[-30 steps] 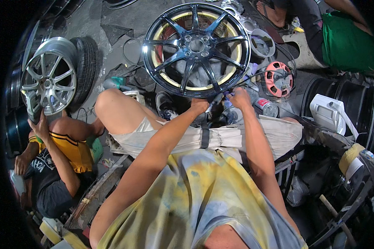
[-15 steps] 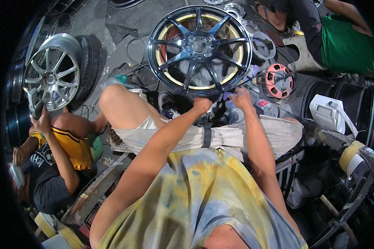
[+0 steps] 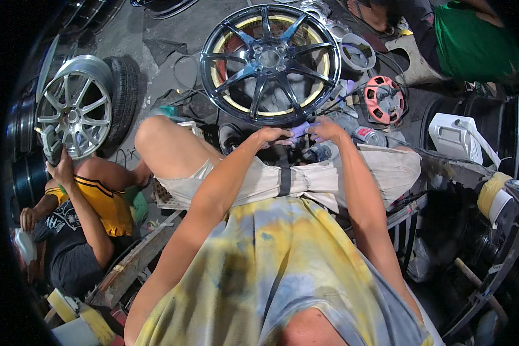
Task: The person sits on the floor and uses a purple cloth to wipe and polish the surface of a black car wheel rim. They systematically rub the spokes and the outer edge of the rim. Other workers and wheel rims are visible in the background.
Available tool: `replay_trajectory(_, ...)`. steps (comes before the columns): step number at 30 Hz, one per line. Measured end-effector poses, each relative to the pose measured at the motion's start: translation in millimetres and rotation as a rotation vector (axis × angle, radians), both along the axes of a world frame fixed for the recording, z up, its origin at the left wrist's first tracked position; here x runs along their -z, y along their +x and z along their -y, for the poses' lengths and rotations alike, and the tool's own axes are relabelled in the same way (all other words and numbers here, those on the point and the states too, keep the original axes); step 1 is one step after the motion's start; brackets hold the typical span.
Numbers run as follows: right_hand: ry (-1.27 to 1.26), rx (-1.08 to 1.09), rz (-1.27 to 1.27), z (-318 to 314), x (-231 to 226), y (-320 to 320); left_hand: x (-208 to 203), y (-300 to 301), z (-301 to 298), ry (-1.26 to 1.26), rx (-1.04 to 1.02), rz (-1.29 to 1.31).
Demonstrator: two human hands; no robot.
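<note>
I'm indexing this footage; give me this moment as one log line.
left hand: grips purple piece | right hand: grips same piece | dark wheel: beyond both hands

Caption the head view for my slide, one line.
The person's left hand and right hand hold a purple piece in front of a glossy, dark spoked wheel.

White letters run across the chest of the dark shirt (image 3: 69,256) on the co-worker (image 3: 95,236) at the left, next to a pale printed emblem (image 3: 71,215). I see a red-and-white label wrapping a silver can (image 3: 373,138), and a small white tag (image 3: 496,268) on the dark frame (image 3: 506,251) at right; the tag's marks are too small to read.
</note>
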State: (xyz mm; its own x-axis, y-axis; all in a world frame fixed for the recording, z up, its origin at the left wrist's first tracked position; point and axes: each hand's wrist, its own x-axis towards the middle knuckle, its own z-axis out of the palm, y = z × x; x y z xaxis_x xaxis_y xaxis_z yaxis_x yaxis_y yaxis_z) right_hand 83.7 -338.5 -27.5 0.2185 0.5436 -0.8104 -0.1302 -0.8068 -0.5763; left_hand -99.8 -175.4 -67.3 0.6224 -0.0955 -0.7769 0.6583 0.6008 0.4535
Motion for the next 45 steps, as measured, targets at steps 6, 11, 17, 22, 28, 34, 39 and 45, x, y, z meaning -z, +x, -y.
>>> replay_trajectory(6, 0.010, -0.034, 0.048, -1, -5, -1, -16, 3, 1, 0.093, -0.057, -0.050)
replay_trajectory(11, 0.082, 0.031, 0.114, -2, -8, -6, -22, 3, 6, 0.130, -0.204, -0.013)
replay_trajectory(17, 0.074, 0.054, 0.176, 1, 4, -3, -15, 6, 9, 0.098, -0.202, -0.050)
replay_trajectory(22, 0.064, 0.036, 0.164, -1, -9, -7, -5, 2, 8, 0.049, -0.215, -0.006)
replay_trajectory(28, 0.188, 0.057, 0.198, 0, -19, -7, -25, 9, 14, 0.027, -0.168, 0.023)
replay_trajectory(34, 0.171, 0.056, 0.150, 0, -14, -8, -27, 13, 17, 0.014, -0.170, -0.094)
replay_trajectory(39, 0.147, 0.008, 0.067, -5, -31, -10, -22, 11, 17, -0.047, -0.139, -0.106)
replay_trajectory(45, 0.217, -0.052, 0.273, 4, -40, -11, -42, 19, 24, -0.112, -0.022, -0.047)
